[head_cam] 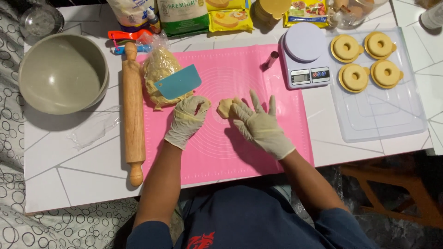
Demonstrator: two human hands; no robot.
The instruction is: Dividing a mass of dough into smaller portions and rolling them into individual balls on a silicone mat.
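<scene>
While the gloved right hand (259,123) spreads its fingers wide, only its thumb and forefinger tips press a small dough lump (224,108) lying on the pink silicone mat (272,152). Just beside it, the gloved left hand (188,118) curls half closed, gripping nothing visible, its fingertips near the lump. That lump is pale yellow, soft and rounded, sitting at the mat's middle. Behind the left hand, a bagged dough mass (159,74) carries a teal plastic scraper (178,82); a smooth wooden rolling pin (133,113) lies alongside.
</scene>
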